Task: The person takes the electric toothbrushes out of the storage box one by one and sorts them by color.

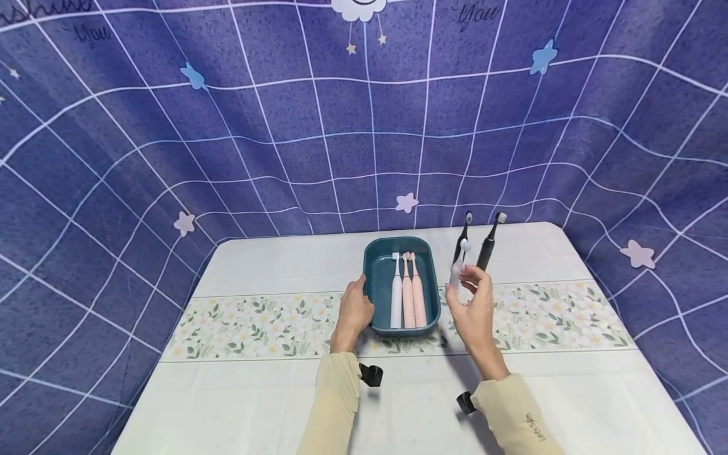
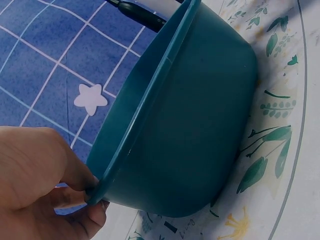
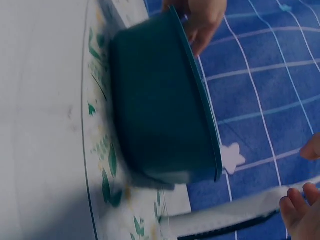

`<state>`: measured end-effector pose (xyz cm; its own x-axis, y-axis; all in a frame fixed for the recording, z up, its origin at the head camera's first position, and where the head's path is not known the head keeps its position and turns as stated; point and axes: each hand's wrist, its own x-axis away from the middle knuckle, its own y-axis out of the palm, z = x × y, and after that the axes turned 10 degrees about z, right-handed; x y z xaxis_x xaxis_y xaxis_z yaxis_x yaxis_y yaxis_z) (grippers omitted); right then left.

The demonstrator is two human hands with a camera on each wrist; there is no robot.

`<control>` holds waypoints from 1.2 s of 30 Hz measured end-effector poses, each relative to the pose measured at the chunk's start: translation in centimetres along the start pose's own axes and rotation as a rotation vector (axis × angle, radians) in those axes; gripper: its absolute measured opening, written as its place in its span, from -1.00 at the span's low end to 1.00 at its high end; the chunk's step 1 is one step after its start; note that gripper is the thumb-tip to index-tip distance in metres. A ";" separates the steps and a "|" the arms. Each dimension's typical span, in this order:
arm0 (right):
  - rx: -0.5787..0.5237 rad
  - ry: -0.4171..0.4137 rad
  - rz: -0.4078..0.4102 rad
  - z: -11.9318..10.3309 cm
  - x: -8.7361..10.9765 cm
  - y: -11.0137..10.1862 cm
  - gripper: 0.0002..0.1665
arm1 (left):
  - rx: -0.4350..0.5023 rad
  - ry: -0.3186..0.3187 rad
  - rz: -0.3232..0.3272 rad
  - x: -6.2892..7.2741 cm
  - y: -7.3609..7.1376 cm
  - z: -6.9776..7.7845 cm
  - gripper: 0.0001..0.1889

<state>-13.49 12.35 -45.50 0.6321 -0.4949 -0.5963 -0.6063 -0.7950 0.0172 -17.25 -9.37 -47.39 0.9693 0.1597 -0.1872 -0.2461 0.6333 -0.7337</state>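
One white toothbrush [image 3: 225,215] was seen standing upright, handle low and brush head high, beside the right hand [image 1: 474,303]. The coming move was judged to turn on how that vertical axis was met by the gap between thumb and fingers. The handle was placed within this gap, to the left of the palm and a little beyond it, the hand being brought across from the near right. In the right wrist view the thumb was held off the handle, so the hand was read as released, not clenched; whether the brush was touched by any fingertip could not be told.

Just behind, a first black toothbrush [image 1: 462,239] and a second black toothbrush [image 1: 486,253] were set upright, the second farther right. To the left, apart from the right hand, the teal basin [image 1: 380,284] was set on the table [image 1: 256,392], its left rim pinched by the left hand [image 1: 354,309]. The upright white brush was thus far nearer to the right hand. Inside the basin, one pale toothbrush [image 1: 396,294] and two pink toothbrushes [image 1: 419,297] were laid side by side, heads pointed away.
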 end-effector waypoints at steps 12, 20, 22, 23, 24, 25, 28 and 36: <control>0.116 0.033 -0.355 0.1 1.7 3.1 -0.36 | -0.007 0.005 0.003 -0.1 -0.2 0.0 -0.46; 0.170 0.258 -0.540 0.4 2.1 5.5 -0.20 | -0.010 0.005 -0.004 -0.1 -0.2 -0.1 -0.45; 0.190 0.293 -0.568 0.6 2.2 6.0 -0.16 | -0.007 0.005 -0.006 0.0 -0.2 0.0 -0.45; 0.206 0.303 -0.581 0.8 2.2 6.1 -0.15 | -0.006 0.002 -0.009 0.0 -0.2 0.0 -0.45; 0.217 0.313 -0.594 0.9 2.2 6.3 -0.14 | -0.005 0.000 -0.010 0.0 -0.2 -0.1 -0.45; 0.228 0.320 -0.607 1.0 2.2 6.5 -0.13 | -0.002 -0.004 -0.011 0.0 -0.2 -0.1 -0.44; 0.248 0.330 -0.638 1.2 2.2 6.9 -0.12 | 0.000 -0.014 -0.017 0.0 -0.2 -0.1 -0.44; 0.356 0.314 -0.724 1.1 2.2 8.1 -0.14 | 0.004 -0.024 -0.025 -0.1 -0.3 0.0 -0.44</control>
<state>-17.57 5.19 -47.52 0.9933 -0.0251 -0.1128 -0.0848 -0.8207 -0.5650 -17.24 -9.53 -47.15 0.9749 0.1621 -0.1528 -0.2217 0.6403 -0.7354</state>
